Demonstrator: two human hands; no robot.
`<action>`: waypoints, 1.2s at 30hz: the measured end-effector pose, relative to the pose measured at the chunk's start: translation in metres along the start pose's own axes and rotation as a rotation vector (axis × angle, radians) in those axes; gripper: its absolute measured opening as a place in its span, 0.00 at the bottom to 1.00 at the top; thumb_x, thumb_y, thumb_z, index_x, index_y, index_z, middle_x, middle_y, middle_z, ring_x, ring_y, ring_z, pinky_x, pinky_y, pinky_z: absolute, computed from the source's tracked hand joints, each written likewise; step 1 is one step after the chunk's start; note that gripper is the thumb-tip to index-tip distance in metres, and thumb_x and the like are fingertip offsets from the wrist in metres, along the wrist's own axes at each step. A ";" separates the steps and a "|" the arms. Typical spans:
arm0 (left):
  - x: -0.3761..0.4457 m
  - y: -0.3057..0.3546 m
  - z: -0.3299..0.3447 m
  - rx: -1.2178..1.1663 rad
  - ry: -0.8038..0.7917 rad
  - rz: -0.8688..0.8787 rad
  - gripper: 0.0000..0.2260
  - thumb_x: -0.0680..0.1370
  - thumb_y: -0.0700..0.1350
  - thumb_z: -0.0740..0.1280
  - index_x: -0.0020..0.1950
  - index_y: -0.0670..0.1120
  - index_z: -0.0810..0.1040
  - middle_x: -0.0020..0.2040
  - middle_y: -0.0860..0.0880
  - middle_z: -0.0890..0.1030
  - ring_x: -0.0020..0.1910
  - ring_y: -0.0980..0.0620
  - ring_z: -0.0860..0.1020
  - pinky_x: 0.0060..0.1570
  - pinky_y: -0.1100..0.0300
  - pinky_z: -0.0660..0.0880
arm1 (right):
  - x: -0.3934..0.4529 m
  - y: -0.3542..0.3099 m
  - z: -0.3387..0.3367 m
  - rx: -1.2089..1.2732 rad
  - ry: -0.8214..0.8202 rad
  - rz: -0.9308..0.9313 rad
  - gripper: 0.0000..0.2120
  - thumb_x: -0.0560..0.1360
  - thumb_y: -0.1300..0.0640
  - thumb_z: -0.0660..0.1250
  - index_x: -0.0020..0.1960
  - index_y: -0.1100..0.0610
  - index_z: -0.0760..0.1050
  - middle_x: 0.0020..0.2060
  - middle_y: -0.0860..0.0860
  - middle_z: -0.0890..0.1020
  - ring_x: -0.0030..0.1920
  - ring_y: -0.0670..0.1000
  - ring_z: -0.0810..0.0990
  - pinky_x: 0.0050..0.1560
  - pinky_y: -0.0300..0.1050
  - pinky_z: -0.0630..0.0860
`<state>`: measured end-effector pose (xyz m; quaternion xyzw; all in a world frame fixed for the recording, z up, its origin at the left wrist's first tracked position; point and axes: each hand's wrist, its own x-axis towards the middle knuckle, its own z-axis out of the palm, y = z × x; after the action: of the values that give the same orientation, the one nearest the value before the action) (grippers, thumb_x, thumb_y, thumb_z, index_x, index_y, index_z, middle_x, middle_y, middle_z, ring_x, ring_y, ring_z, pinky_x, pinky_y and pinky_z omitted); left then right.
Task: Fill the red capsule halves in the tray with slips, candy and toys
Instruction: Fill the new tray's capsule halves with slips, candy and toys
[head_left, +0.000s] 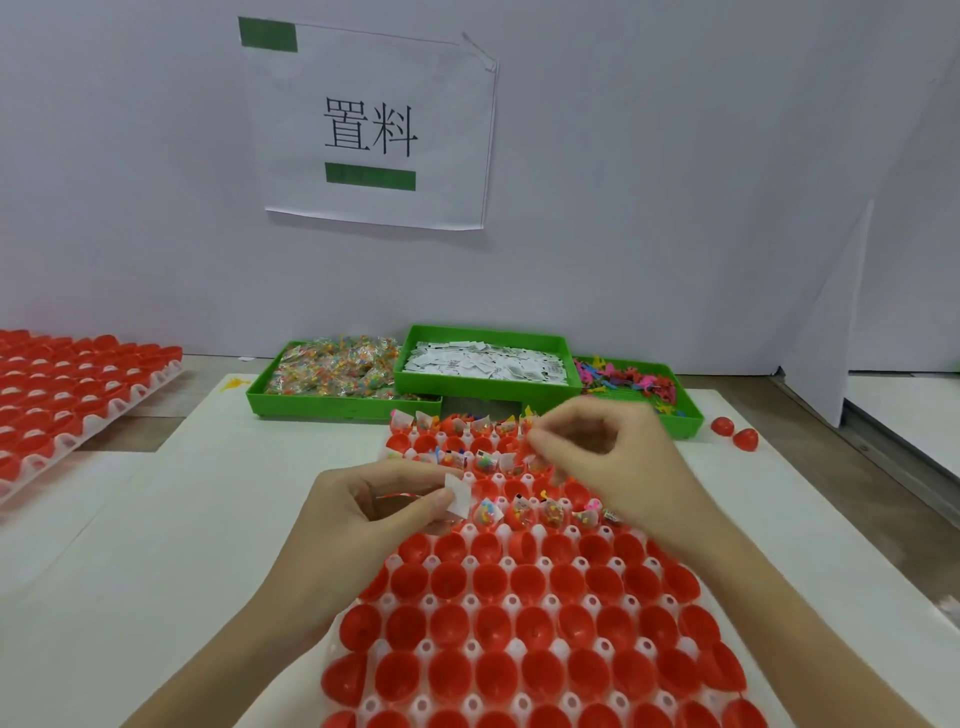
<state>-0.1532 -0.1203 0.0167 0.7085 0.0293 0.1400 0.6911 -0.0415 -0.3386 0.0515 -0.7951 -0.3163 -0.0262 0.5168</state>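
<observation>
— What's on the white table (130, 571)?
— A white tray (470, 562) of red capsule halves (491, 582); the far rows already hold slips, candy and toys.
— And the hands?
— The left hand (374, 506) pinches a white slip (458, 493) over the tray; the right hand (597, 447), fingers curled, pinches something small I can't make out.
— Beyond them?
— Three green bins (488, 387) by the wall.

Open white tabletop (156, 545) is left on the near left; the far side is blocked by three green bins (488, 384), and two loose red halves (735, 432) are parked far right
</observation>
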 end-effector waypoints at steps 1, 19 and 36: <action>-0.002 0.000 0.002 0.004 -0.006 0.010 0.08 0.72 0.42 0.77 0.49 0.51 0.89 0.46 0.47 0.89 0.44 0.46 0.88 0.45 0.65 0.82 | -0.008 -0.006 0.011 0.015 -0.035 -0.009 0.02 0.77 0.57 0.73 0.46 0.51 0.85 0.38 0.48 0.87 0.37 0.48 0.86 0.42 0.41 0.83; -0.014 -0.004 0.018 0.186 0.090 0.183 0.06 0.69 0.47 0.78 0.44 0.57 0.89 0.41 0.53 0.88 0.42 0.53 0.88 0.46 0.63 0.83 | -0.032 -0.015 0.026 0.071 -0.143 0.049 0.06 0.73 0.55 0.79 0.48 0.54 0.84 0.41 0.48 0.87 0.44 0.47 0.86 0.50 0.46 0.84; -0.008 0.017 0.078 0.950 -0.522 0.486 0.27 0.79 0.72 0.54 0.72 0.62 0.74 0.65 0.71 0.76 0.66 0.68 0.67 0.64 0.73 0.65 | -0.021 0.030 -0.091 -0.243 -0.101 0.272 0.07 0.72 0.63 0.78 0.45 0.51 0.85 0.39 0.44 0.87 0.41 0.45 0.86 0.45 0.35 0.80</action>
<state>-0.1442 -0.1988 0.0315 0.9376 -0.2452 0.0868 0.2307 -0.0168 -0.4328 0.0614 -0.8874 -0.2257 0.0459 0.3993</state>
